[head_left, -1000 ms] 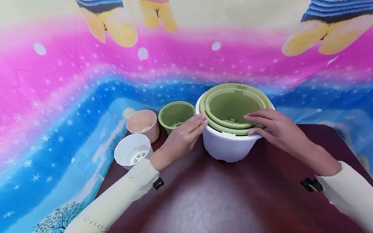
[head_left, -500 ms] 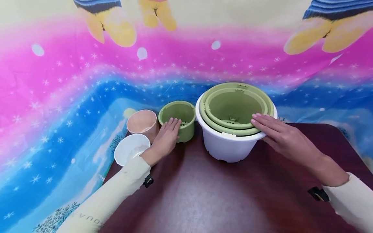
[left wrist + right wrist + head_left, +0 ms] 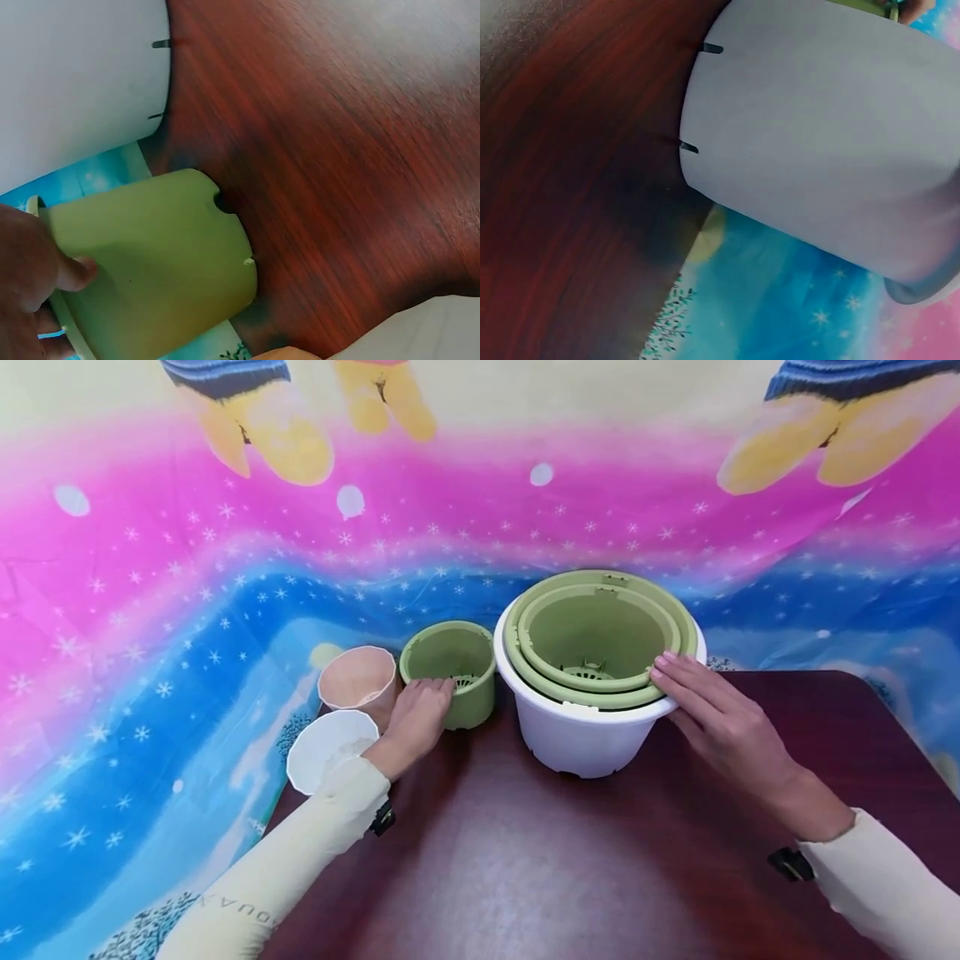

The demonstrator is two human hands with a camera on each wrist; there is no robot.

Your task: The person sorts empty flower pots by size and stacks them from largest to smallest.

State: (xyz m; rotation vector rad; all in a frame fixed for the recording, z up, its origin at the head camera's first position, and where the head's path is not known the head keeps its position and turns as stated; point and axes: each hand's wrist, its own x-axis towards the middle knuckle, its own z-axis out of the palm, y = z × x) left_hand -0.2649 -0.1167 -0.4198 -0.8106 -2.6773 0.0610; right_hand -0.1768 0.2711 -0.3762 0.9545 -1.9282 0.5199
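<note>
In the head view my left hand [image 3: 418, 717] grips the near-left rim of a small green plant pot [image 3: 472, 700], fingers curled over into it. The left wrist view shows the thumb pressed against the outer wall of this green pot [image 3: 157, 255]. My right hand [image 3: 731, 727] rests on the right rim of a large white plant pot [image 3: 585, 739], its fingers straight and tips touching the green rims; its thumb is hidden. Nested inside the white pot are two green plant pots [image 3: 600, 643], one within the other. White pot wall [image 3: 817, 135] fills much of the right wrist view.
Left of the small green pot stand a peach plant pot [image 3: 356, 681] and a white faceted pot [image 3: 322, 752], partly covered by the left wrist. All rest on a dark reddish-brown table [image 3: 517, 852]. A printed cloth [image 3: 420, 543] hangs behind the table.
My left hand has left the large white pot, moved left to the small green pot and gripped its rim. The right hand's fingers have flattened over the nested rims. The pots have stayed put.
</note>
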